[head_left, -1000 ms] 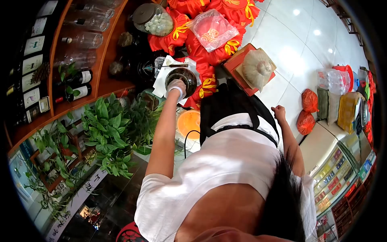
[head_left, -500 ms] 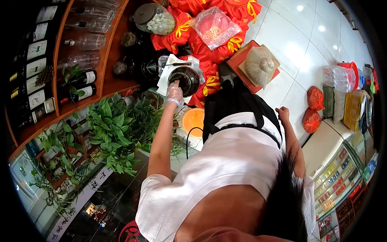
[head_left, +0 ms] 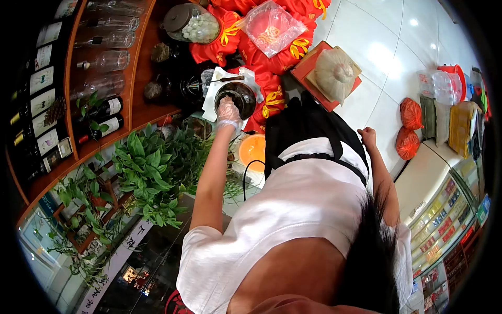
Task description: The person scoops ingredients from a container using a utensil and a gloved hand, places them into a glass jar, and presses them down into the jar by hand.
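Note:
My left hand (head_left: 228, 111), in a clear plastic glove, reaches into the mouth of a dark round jar (head_left: 252, 101). Its fingertips are lost against the dark inside, so I cannot tell how they are bent or whether they hold anything. The jar sits on white paper (head_left: 209, 103), and a thin dark stick-like tool (head_left: 229, 79) lies across the paper behind it. An orange basin (head_left: 253, 152) is just on the near side of the jar. My bare right hand (head_left: 368, 137) hangs beside my right hip with fingers curled closed, and nothing shows in it.
Red cloth-wrapped jars (head_left: 272, 99) with yellow ribbons crowd behind. A tan wrapped bundle (head_left: 335, 76) tops a red box (head_left: 317, 100). Leafy plants (head_left: 140, 162) stand near my left arm, beside wooden bottle shelves (head_left: 137, 68). Red mesh bags (head_left: 411, 113) lie at right.
My gloved left hand has gone slightly deeper into the jar, its fingers less visible. My right hand stays curled at my side. The view has shifted a little.

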A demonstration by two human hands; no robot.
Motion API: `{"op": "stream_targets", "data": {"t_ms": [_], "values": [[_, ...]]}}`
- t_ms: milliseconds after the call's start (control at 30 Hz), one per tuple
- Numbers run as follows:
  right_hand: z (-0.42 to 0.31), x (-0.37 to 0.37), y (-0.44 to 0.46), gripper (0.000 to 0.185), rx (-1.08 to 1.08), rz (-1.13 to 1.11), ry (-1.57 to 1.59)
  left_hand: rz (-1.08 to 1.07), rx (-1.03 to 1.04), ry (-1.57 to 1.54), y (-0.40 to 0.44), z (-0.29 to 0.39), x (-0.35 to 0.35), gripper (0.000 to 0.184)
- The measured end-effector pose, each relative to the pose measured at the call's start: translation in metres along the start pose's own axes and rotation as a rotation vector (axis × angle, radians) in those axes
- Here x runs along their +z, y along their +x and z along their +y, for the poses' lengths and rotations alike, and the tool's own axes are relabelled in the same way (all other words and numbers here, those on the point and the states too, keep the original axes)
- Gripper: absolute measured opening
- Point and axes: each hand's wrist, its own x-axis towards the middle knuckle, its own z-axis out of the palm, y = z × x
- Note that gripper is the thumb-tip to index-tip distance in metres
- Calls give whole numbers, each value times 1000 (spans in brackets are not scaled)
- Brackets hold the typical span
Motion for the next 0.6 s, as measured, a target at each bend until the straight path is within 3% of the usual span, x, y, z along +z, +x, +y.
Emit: {"op": "stream_targets", "data": {"t_ms": [33, 67, 133, 167, 267, 300, 367, 467, 500, 567, 600], "values": [[-2, -1, -2, 23, 13, -5, 8, -138, 3, -23, 4, 1, 4, 23], [-4, -2, -4, 23, 27, -6, 18, -138, 9, -18, 5, 0, 9, 23], [5, 0, -2, 23, 51, 4, 26, -260, 129, 199, 5, 1, 5, 23], [11, 1, 0, 23, 22, 15, 24, -186, 136, 200, 14, -6, 30, 19], [21, 1, -4, 23, 25, 14, 24, -282, 196, 127, 13, -10, -12, 18], [19, 0, -3, 23, 51, 13, 34, -278, 199, 130, 24, -14, 5, 18], [18, -1, -8, 23, 65, 14, 38, -157, 2, -173, 41, -25, 55, 19], [26, 3, -1, 23, 39, 45, 22, -78, -8, -238, 17, -19, -8, 22], [33, 6, -2, 23, 6, 56, -11, 104, -84, -404, 8, -12, -17, 23], [27, 4, -8, 23, 41, 42, -5, 123, -337, -982, 33, -14, 69, 24], [22, 2, -10, 23, 68, 35, 3, 89, -271, -893, 26, -11, 48, 25]]}}
